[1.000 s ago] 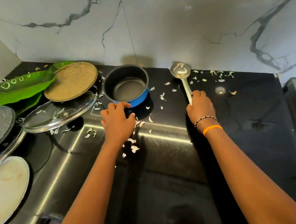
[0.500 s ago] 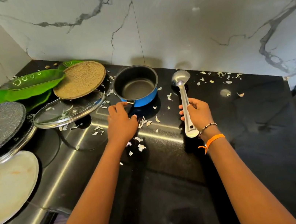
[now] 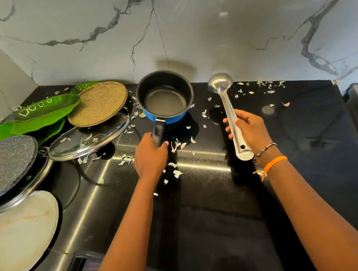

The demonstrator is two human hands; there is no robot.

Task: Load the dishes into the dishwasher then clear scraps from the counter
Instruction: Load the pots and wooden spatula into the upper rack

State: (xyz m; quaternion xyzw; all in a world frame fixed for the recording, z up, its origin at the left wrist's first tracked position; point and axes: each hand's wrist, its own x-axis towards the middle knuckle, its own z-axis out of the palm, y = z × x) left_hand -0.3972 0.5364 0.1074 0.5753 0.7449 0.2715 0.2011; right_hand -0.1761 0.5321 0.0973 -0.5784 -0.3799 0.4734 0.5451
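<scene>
One blue saucepan [image 3: 165, 98] — nothing inside — gripped by left hand [image 3: 151, 155].

Scene evenly lit, moderately bright; light is soft, no hard-edged shadows. Black countertop [image 3: 305, 163] acts as a mirror: a long bright streak of glare runs across it from 8 o'clock toward centre, with dim reflections of both forearms below. Soft shadows of the saucepan [image 3: 165, 98] and ladle [image 3: 227, 109] fall on the marble backsplash [image 3: 226, 23] directly behind them, toward 12 o'clock. Small specular spot on the backsplash at 1 o'clock. Glass lid [image 3: 90, 137] shows rim highlights. Wide-angle distortion bends wall lines at 9 and 3 o'clock. Focus sharp at centre; slight softness at the frame edges.
</scene>
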